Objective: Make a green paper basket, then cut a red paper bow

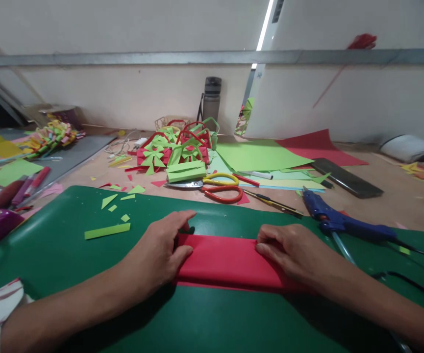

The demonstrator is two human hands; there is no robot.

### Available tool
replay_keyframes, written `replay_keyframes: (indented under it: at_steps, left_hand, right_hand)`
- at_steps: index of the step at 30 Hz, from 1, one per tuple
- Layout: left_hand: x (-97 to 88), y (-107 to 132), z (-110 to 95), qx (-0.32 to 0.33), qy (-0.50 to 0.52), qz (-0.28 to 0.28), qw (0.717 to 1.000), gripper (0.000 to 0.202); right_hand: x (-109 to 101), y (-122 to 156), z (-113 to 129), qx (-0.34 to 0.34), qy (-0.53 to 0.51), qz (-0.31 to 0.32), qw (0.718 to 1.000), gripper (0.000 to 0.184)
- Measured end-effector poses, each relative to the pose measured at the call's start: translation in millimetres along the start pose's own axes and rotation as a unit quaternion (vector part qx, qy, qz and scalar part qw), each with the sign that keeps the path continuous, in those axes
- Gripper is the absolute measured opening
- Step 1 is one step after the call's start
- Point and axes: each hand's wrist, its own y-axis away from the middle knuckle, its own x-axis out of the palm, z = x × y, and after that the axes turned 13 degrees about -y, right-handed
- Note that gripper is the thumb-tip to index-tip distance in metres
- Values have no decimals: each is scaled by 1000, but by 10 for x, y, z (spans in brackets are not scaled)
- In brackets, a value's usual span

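Head view: a right hand (283, 249) pinches folded red paper (221, 260) at six o'clock on a green mat (212, 321); the left hand's (163, 247) grip, fingers partly hidden, cannot be told. Matched edges and even pressure should keep creases true. Littered desk (379, 212) meets pale wall (123, 90) at twelve.

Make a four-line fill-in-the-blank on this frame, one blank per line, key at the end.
1. The left hand and right hand both touch folded paper coloured ____.
2. The mat under the paper is coloured ____.
3. The glue gun lies nearer the ____ hand than the other.
4. The scissors have a red handle loop and a ____ one.

Missing words: red; green; right; yellow.
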Motion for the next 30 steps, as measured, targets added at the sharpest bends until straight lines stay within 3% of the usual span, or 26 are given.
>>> replay_keyframes:
  at_steps: [14, 19, 25, 30]
  left_hand:
    - [128, 68, 62, 68, -86, -81, 991, 41]
    - [98, 152, 55, 107, -128, -66, 984, 27]
    - [148, 251, 79, 209, -220, -98, 948, 28]
    - [147, 327, 8, 271, -320, -81, 904, 23]
  right_hand:
    - [18, -11, -22, 4, 14, -13, 1000, 21]
    - [30, -15, -44, 8, 15, -4, 1000, 19]
    - [53, -25, -83, 2, 7, 5, 1000, 22]
    - [75, -33, -123, -13, 9, 0, 1000, 21]
